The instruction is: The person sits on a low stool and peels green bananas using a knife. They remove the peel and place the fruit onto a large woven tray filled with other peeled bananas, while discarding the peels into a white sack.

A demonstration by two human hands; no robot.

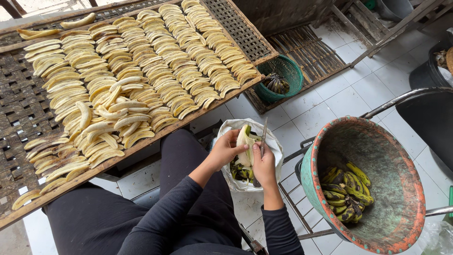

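Head view: my left hand (225, 150) grips the half-peeled banana (245, 144) above the white sack (276, 146) so peel drops in; my right hand (264, 163) closes on the knife (264, 137), blade up.

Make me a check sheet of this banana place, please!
Surface: woven drying rack covered with rows of peeled banana slices.
Job's things: banana, half peeled; knife; white bag of peels beneath.
Clutter: green basket; big basin holding unpeeled bananas.
Grippers: left hand holds the banana; right hand holds the knife.
Cables: nothing seen.
Surroundings: white tiled floor.
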